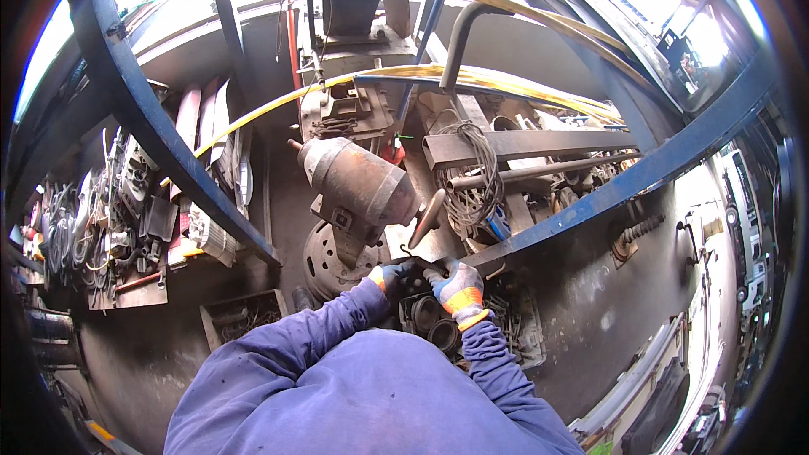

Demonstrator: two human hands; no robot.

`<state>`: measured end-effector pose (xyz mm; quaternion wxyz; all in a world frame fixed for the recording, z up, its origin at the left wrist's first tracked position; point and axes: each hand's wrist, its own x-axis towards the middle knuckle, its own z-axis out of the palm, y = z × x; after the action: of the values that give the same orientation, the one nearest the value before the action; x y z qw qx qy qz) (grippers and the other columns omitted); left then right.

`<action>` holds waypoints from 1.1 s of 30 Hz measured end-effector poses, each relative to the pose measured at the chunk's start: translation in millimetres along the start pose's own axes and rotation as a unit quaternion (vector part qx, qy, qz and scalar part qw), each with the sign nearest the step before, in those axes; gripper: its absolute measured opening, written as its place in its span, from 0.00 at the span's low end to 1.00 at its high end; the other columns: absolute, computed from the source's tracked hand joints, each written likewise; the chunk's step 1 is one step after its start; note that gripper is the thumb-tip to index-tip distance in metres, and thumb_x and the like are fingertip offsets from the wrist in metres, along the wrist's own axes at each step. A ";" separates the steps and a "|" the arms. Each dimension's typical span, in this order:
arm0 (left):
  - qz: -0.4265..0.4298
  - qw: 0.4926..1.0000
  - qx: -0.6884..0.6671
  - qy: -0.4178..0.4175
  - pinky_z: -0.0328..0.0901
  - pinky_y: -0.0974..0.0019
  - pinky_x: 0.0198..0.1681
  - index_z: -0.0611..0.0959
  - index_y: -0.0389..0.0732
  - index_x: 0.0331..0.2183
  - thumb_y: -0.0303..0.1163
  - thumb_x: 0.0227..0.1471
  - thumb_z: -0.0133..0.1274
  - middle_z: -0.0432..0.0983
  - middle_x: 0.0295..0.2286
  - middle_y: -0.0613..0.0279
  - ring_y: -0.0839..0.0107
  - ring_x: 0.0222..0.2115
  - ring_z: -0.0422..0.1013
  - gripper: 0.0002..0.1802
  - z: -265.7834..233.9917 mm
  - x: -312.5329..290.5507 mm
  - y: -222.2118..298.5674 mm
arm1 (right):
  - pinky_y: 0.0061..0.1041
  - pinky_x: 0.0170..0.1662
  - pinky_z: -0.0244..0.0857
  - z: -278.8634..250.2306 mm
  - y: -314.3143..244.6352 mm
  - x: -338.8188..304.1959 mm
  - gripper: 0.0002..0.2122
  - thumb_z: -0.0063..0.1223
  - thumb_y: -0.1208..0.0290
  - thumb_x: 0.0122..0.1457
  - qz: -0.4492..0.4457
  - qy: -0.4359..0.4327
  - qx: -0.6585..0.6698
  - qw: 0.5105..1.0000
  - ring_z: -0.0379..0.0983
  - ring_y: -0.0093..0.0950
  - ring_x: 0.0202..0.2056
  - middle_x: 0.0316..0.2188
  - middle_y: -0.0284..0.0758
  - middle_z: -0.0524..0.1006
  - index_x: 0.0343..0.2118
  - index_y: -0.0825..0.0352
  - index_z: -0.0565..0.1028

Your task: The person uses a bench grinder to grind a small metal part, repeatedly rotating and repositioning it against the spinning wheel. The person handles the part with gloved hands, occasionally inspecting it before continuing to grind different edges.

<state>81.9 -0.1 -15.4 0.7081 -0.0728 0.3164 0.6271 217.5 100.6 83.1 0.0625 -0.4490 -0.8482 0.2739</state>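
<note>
My left hand (394, 275), in a grey-blue glove with an orange and yellow cuff, is closed low in front of my chest. Beside it, my right hand (457, 284) in a matching glove is closed as well. A small dark piece (419, 268) lies between the hands; its kind is too unclear to name. A thin hooked end rises just above it. Right beyond my hands stands a rusty motor (358, 181) with a worn disc (427, 217) seen nearly edge-on at its right end. The motor is mounted above a round, holed metal wheel base (318, 254).
Blue steel beams (581, 202) slant across on both sides. A coil of cable (474, 173) hangs from a metal channel (539, 146) at the right. Crates of metal parts (240, 318) sit on the floor near my arms. Shelves of clutter (126, 211) stand left.
</note>
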 end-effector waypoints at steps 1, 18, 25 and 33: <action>-0.008 1.000 -0.013 0.006 0.70 0.68 0.40 0.81 0.40 0.41 0.25 0.57 0.52 0.80 0.33 0.63 0.73 0.35 0.75 0.09 -1.7 1.2 0.9 | 0.39 0.40 0.70 -0.3 -1.4 -0.5 0.17 0.63 0.53 0.50 0.004 -0.002 -0.005 1.000 0.78 0.46 0.35 0.30 0.45 0.81 0.36 0.60 0.81; 0.282 0.818 0.500 -0.045 0.71 0.71 0.41 0.80 0.36 0.44 0.16 0.48 0.53 0.80 0.36 0.64 0.75 0.35 0.74 0.18 37.5 -35.6 22.3 | 0.39 0.37 0.70 0.0 -7.4 0.1 0.15 0.62 0.55 0.51 -0.025 0.036 0.013 0.999 0.77 0.46 0.32 0.27 0.45 0.80 0.34 0.61 0.81; 0.262 0.819 0.509 -0.037 0.70 0.73 0.39 0.81 0.36 0.43 0.14 0.49 0.51 0.79 0.34 0.68 0.80 0.33 0.71 0.17 -4.6 3.2 2.5 | 0.38 0.35 0.69 -5.2 -2.1 -6.1 0.14 0.64 0.56 0.50 -0.029 0.051 0.033 0.998 0.77 0.46 0.32 0.26 0.46 0.79 0.32 0.62 0.80; 0.142 0.957 0.242 -0.077 0.71 0.70 0.41 0.79 0.38 0.47 0.23 0.59 0.49 0.79 0.36 0.66 0.73 0.35 0.74 0.14 -1.3 -11.3 -1.2 | 0.41 0.32 0.66 -12.7 1.1 -14.5 0.12 0.62 0.63 0.47 -0.192 0.086 -0.070 0.975 0.75 0.43 0.28 0.26 0.40 0.77 0.34 0.59 0.79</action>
<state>82.5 -10.5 -10.6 0.6301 0.1948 0.4104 0.6297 231.3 94.8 95.3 0.1553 -0.3030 -0.9270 0.1575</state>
